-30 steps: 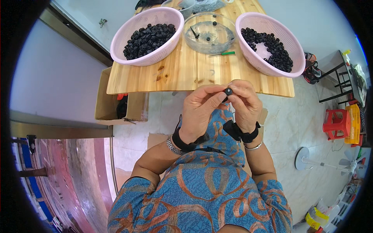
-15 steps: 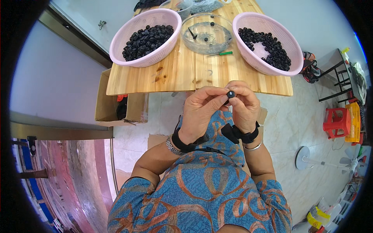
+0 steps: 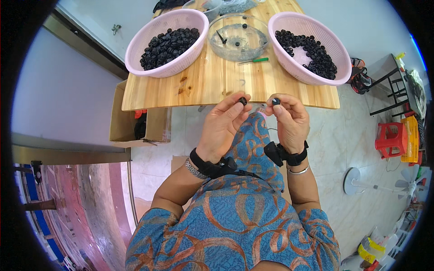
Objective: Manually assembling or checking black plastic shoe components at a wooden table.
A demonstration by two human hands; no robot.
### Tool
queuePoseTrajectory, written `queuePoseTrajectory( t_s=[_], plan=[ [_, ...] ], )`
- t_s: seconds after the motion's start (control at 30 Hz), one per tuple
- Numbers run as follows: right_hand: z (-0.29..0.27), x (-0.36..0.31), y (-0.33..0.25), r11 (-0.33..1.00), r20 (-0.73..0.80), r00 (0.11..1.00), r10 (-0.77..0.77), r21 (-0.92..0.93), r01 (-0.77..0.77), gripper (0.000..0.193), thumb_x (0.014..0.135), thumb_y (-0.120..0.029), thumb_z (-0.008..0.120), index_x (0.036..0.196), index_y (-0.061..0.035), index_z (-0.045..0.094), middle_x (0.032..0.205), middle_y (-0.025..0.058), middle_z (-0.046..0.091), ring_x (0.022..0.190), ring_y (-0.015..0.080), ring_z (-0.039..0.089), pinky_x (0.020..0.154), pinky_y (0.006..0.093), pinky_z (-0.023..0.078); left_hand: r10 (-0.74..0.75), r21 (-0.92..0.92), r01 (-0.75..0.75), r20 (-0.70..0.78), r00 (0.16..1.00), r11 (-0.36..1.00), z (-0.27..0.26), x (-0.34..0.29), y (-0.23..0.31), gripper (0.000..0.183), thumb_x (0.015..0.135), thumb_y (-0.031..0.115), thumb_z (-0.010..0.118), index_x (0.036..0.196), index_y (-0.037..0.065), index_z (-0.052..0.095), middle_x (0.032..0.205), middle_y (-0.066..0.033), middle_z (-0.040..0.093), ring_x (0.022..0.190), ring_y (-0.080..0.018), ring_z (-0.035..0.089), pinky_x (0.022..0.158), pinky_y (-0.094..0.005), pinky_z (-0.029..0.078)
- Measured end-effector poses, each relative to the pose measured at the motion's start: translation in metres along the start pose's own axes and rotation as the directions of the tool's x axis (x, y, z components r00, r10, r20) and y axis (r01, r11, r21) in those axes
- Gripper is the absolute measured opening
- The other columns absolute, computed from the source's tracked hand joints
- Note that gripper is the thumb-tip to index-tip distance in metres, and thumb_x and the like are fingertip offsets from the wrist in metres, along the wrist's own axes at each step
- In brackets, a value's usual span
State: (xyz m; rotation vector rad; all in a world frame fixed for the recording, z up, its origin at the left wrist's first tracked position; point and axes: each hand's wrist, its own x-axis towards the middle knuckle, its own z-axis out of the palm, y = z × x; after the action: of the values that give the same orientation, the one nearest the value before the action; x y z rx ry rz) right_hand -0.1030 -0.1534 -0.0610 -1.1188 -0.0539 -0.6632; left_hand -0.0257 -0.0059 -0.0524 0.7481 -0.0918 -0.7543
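Note:
Between the thumb and fingertips of my left hand (image 3: pixel 222 124) is a small round black part (image 3: pixel 242 101). My right hand (image 3: pixel 291 119) pinches another small black knob-like part (image 3: pixel 276 101) with a pale mark on its face. The two parts are apart, held in front of the table's near edge above my lap. Beyond them, a pink basket (image 3: pixel 135 67) at the left holds many black round pieces (image 3: pixel 169 47), and a second pink basket (image 3: pixel 341 77) at the right holds black ring-like pieces (image 3: pixel 323 65).
On the wooden table (image 3: pixel 212 86), a clear round tray (image 3: pixel 217 53) holds thin clear bits and a few black pieces. A green-handled screwdriver (image 3: pixel 260 60) lies before it. Below left stands a cardboard box (image 3: pixel 117 122); red stools (image 3: pixel 391 140) and a fan (image 3: pixel 407 185) are far right.
My hands have moved apart. Before, both gripped one black assembly together; now each hand holds its own black part, the left one shifted leftward.

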Motion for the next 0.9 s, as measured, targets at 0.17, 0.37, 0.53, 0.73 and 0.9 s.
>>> queuePoseTrajectory(
  t_s=[0.17,0.37,0.53,0.73,0.9],
  plan=[
    [0.003,-0.001,0.001,0.998,-0.032,0.998,0.058,0.022,-0.058,0.021,0.083,0.003,0.055,0.104,0.0042,0.054,0.094,0.0112,0.062,0.082,0.0144,0.061,0.072,0.0259,0.051,0.039,0.058,-0.045,0.092,0.995,0.997,0.004,-0.004,0.007,0.03,0.088,0.003,0.05,0.118,0.001,0.049,0.111,-0.0096,0.056,0.095,-0.0133,0.058,0.077,-0.0207,0.05],
    [0.008,-0.002,0.0,0.997,0.001,0.999,0.04,-0.065,-0.039,0.022,0.082,0.004,0.056,0.104,0.0039,0.054,0.093,0.0106,0.062,0.08,0.0127,0.06,0.072,0.0232,0.05,0.104,0.171,-0.128,0.145,0.984,0.977,0.008,-0.007,0.01,0.029,0.086,0.003,0.053,0.115,0.001,0.05,0.108,-0.0105,0.058,0.092,-0.0131,0.058,0.076,-0.0232,0.049],
    [0.007,-0.002,-0.001,0.999,0.04,0.998,0.043,-0.008,-0.042,0.023,0.081,0.004,0.057,0.103,0.0037,0.054,0.093,0.0106,0.062,0.078,0.0119,0.06,0.07,0.023,0.049,0.121,0.219,-0.159,0.177,0.977,0.963,0.006,-0.008,0.009,0.027,0.085,0.002,0.054,0.112,0.001,0.051,0.104,-0.0112,0.059,0.09,-0.0136,0.059,0.076,-0.0236,0.05],
    [0.006,-0.001,-0.004,0.993,0.007,0.996,0.088,0.073,-0.088,0.022,0.081,0.004,0.057,0.103,0.0036,0.054,0.091,0.0103,0.063,0.076,0.0115,0.059,0.069,0.0225,0.049,0.097,0.183,-0.131,0.184,0.978,0.974,0.013,-0.01,0.011,0.026,0.086,0.003,0.053,0.112,0.001,0.052,0.106,-0.0118,0.059,0.09,-0.0138,0.059,0.075,-0.0234,0.05],
    [0.01,-0.005,-0.01,0.99,0.017,0.996,0.088,-0.113,-0.086,0.023,0.081,0.003,0.058,0.103,0.0038,0.054,0.091,0.0097,0.062,0.075,0.0101,0.058,0.066,0.0209,0.047,0.086,0.145,-0.115,0.19,0.978,0.983,0.009,-0.008,0.01,0.026,0.088,0.005,0.051,0.114,0.001,0.051,0.107,-0.0114,0.059,0.091,-0.014,0.059,0.075,-0.0231,0.05]
  ],
)
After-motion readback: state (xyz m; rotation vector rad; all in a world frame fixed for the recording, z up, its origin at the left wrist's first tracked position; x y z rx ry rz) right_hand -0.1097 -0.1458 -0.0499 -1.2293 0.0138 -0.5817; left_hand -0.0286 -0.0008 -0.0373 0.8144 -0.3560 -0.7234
